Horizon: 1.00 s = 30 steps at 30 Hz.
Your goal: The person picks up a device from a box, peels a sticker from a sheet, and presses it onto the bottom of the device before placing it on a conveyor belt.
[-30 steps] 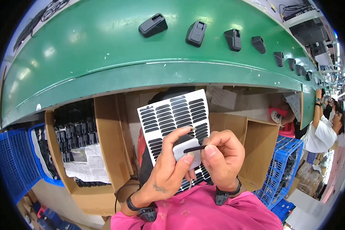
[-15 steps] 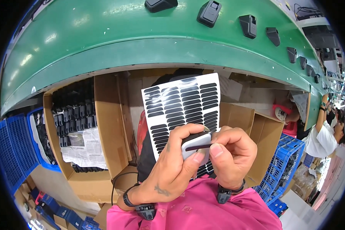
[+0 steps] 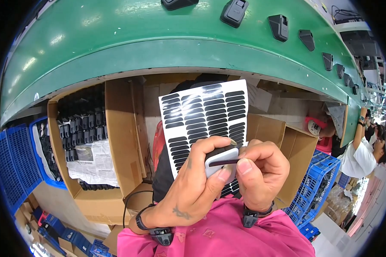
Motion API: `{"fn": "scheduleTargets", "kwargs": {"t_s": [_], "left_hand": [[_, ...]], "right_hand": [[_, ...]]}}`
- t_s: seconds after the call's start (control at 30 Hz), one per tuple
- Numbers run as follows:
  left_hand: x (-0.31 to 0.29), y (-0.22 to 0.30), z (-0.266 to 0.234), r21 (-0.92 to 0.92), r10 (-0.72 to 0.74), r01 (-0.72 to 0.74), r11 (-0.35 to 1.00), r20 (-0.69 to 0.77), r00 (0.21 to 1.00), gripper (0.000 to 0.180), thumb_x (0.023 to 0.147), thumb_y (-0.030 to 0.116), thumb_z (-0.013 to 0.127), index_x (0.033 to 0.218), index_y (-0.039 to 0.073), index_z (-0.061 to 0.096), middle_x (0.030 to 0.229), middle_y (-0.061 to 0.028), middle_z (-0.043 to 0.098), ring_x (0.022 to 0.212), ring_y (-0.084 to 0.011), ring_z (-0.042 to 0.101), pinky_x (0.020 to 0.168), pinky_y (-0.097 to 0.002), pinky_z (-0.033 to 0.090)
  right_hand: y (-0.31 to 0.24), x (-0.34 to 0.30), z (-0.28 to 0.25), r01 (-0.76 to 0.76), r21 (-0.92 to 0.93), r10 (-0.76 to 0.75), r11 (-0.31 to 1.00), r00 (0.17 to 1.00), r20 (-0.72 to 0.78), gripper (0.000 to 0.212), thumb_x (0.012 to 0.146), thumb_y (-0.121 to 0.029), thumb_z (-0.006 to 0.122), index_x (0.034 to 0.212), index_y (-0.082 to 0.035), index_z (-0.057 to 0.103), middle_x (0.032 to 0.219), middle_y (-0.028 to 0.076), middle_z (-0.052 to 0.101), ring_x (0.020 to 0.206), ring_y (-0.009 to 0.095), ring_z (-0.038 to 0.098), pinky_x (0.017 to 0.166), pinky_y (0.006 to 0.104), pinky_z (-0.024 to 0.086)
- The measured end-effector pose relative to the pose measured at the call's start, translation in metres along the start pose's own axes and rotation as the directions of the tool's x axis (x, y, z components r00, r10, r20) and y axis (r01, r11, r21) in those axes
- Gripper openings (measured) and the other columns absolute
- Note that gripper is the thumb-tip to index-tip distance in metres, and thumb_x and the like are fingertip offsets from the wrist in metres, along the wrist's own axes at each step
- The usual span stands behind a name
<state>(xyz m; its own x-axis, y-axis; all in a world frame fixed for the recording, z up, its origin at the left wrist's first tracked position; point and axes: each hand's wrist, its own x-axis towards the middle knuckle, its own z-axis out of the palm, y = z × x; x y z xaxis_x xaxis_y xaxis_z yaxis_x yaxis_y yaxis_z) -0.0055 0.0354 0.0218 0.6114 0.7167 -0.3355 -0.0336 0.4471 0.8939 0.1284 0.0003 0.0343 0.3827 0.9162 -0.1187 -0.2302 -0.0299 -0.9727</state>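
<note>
My left hand point(image 3: 194, 182) is closed around a small black housing with a light grey face point(image 3: 227, 155), thumb on its lower edge and fingers behind. A narrow dark sticker strip point(image 3: 222, 162) lies across that face, roughly level. Thumb and forefinger of my right hand point(image 3: 263, 173) pinch the strip's right end at the housing's edge. Under both hands is a white sheet of black oblong stickers point(image 3: 174, 134), tilted a little, with several rows still on it and some blank patches. My hands hide its lower part.
Black housings point(image 3: 235, 13) stand spaced along the green conveyor bench point(image 3: 158, 53). An open carton point(image 3: 120, 128) at left holds rows of black parts and paper. Another carton point(image 3: 299, 165) and a blue crate point(image 3: 317, 175) stand at right. Blue baskets point(image 3: 19, 167) are far left; a person point(image 3: 359, 156) sits far right.
My hands and the housing have shifted very slightly to the right and up. The grip on the housing and the pinch on the strip look the same.
</note>
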Motion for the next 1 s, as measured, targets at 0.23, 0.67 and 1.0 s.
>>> {"fn": "scheduleTargets", "kwargs": {"t_s": [0.23,0.67,1.0], "left_hand": [[-0.001,0.004,0.001,-0.047,-0.071,0.071,0.996,0.0,0.997,0.04,0.096,0.017,0.048,0.129,-0.002,0.035,0.113,-0.0183,0.049,0.098,-0.0262,0.054,0.085,-0.0359,0.044],[-0.003,0.0,0.0,-0.024,-0.072,0.071,0.997,-0.018,0.997,0.041,0.096,0.018,0.048,0.128,-0.003,0.036,0.114,-0.0193,0.048,0.094,-0.0263,0.055,0.084,-0.0363,0.045],[-0.002,-0.003,0.001,0.078,0.027,-0.023,0.997,-0.048,0.998,0.041,0.094,0.013,0.05,0.128,-0.003,0.036,0.11,-0.0194,0.047,0.091,-0.0267,0.054,0.082,-0.0361,0.045]], "right_hand": [[0.002,0.001,-0.004,0.01,-0.007,-0.01,1.0,1.0,0.012,0.014,0.083,-0.007,0.065,0.085,0.002,0.055,0.072,0.006,0.054,0.058,0.006,0.043,0.051,0.0196,0.035],[0.003,0.0,0.001,0.009,-0.017,-0.009,1.0,1.0,0.012,0.011,0.083,-0.004,0.063,0.085,0.002,0.054,0.072,0.006,0.055,0.06,0.006,0.044,0.053,0.02,0.035],[0.01,0.002,-0.01,0.131,-0.019,-0.127,0.991,0.981,0.147,0.004,0.088,0.006,0.056,0.091,0.008,0.054,0.077,0.011,0.059,0.061,0.013,0.063,0.05,0.0244,0.052]]}}
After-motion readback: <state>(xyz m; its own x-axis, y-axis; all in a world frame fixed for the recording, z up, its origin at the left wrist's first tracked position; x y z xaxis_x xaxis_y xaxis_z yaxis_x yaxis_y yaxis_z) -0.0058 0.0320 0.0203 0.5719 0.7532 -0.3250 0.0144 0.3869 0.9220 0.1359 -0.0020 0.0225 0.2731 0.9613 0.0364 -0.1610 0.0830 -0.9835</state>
